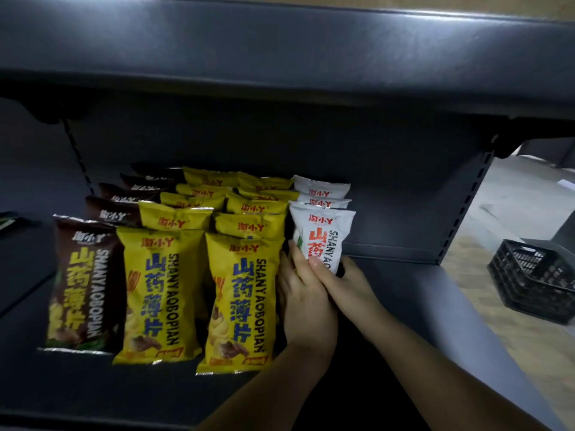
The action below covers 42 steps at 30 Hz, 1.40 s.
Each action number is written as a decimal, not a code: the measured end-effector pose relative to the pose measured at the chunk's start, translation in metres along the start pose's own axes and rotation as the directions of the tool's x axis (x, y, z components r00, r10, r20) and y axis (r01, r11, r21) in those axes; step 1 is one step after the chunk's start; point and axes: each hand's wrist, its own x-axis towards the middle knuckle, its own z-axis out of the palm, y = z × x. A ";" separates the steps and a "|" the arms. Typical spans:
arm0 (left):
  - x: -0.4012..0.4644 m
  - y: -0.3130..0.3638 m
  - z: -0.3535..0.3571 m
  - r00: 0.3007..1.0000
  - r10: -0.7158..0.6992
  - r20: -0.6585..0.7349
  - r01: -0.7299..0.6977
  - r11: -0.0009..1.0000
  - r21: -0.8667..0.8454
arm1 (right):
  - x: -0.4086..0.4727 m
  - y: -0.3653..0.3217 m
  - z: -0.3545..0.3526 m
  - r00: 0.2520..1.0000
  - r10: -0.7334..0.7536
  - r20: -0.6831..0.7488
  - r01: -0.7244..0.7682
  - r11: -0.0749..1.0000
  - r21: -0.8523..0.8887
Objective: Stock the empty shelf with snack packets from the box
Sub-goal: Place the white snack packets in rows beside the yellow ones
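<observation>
Currently a white snack packet (323, 236) is being set upright at the front of the white row on the dark shelf (420, 293), gripped low down by both hands. Its lower left edge is wrapped by the left hand (306, 306), fingers curled onto the face; the lower right side is cupped by the right hand (345, 283), thumb laid across the front print. The two-hand grip low on the bag is probably used so that the soft packet can be stood on its bottom seal and squared against the two white packets (323, 191) behind it. The row is kept tight against the yellow packets (242, 303), which are lined up in two columns; a column of brown packets (82, 287) is stood at the far left. All labels are faced forward, likely for display. Bare shelf is seen to the right of the white row, so stocking is judged partly done, with room left for more columns. A black plastic crate (535, 281) is seen on the wood floor (485, 346) at right, well apart from the shelf; whether it is the supply box, and what is in it, cannot be told. An upper shelf (280, 51) overhangs the rows, so clearance is limited.
</observation>
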 end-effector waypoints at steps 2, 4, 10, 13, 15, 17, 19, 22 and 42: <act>-0.005 0.002 -0.004 1.000 0.005 0.021 -0.005 1.000 0.014 | 0.000 0.003 0.004 0.999 0.004 -0.050 -0.006 1.000 -0.029; -0.014 0.004 -0.011 0.998 0.037 0.056 -0.038 0.999 0.008 | -0.003 0.002 0.006 0.995 -0.020 -0.096 0.014 0.998 -0.065; -0.038 0.002 -0.061 0.912 0.407 0.044 -0.408 0.913 0.009 | -0.016 0.001 0.004 0.994 0.007 -0.111 -0.031 0.976 -0.217; -0.042 -0.013 -0.092 0.849 0.529 -0.012 -0.529 0.849 0.002 | -0.035 0.002 0.000 0.962 -0.149 -0.230 0.051 0.922 -0.383; -0.042 -0.025 -0.108 0.848 0.530 -0.027 -0.530 0.848 0.016 | -0.056 -0.008 0.001 0.932 -0.264 -0.249 0.154 0.909 -0.388; -0.041 -0.037 -0.117 0.854 0.519 -0.022 -0.518 0.854 0.048 | -0.071 -0.014 0.006 0.940 -0.304 -0.152 0.225 0.891 -0.394; -0.041 -0.048 -0.125 0.865 0.502 0.002 -0.500 0.861 0.097 | -0.079 -0.013 0.016 0.954 -0.301 0.005 0.279 0.877 -0.390; -0.041 -0.065 -0.130 0.901 0.427 0.072 -0.433 0.887 0.162 | -0.091 -0.018 0.035 0.963 -0.167 0.210 0.233 0.911 -0.342; -0.026 -0.095 -0.134 0.977 0.144 0.158 -0.093 0.950 -0.297 | -0.094 -0.014 0.086 0.987 -0.155 0.044 0.157 0.871 -0.465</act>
